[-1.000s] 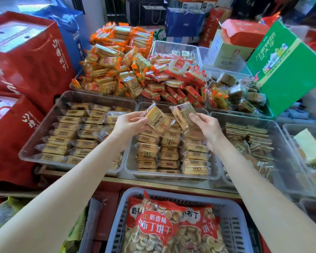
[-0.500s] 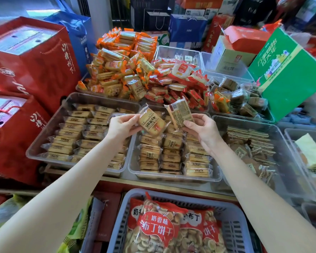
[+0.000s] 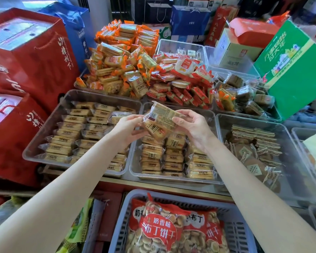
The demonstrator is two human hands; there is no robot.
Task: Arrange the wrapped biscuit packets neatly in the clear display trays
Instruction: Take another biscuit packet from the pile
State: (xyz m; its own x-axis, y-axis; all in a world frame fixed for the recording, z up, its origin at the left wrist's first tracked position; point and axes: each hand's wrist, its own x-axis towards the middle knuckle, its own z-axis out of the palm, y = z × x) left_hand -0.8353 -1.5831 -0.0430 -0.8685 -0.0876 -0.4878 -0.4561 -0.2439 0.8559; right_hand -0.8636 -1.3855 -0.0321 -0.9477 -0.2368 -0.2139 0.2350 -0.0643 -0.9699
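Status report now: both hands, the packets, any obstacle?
Left hand and right hand both gripping biscuit packets, pressed together above middle tray. Rows fill its near part. No obstacle seen.

This is a small food shop, seen at its snack display. Clear display trays (image 3: 66, 99) sit side by side on the surface, filled with rows of wrapped biscuit packets (image 3: 150, 156). Beyond the grips, loose heaps of orange-wrapped packets (image 3: 120, 63) and red-wrapped packets (image 3: 181, 79) pile up. Red gift bags (image 3: 31, 55) with printed characters stand to the left of the grips, a green carton (image 3: 295, 70) to the right, and blue gift bags (image 3: 188, 21) behind. Below the grips, a grey plastic basket (image 3: 120, 225) holds large bags of small round biscuits (image 3: 164, 230).
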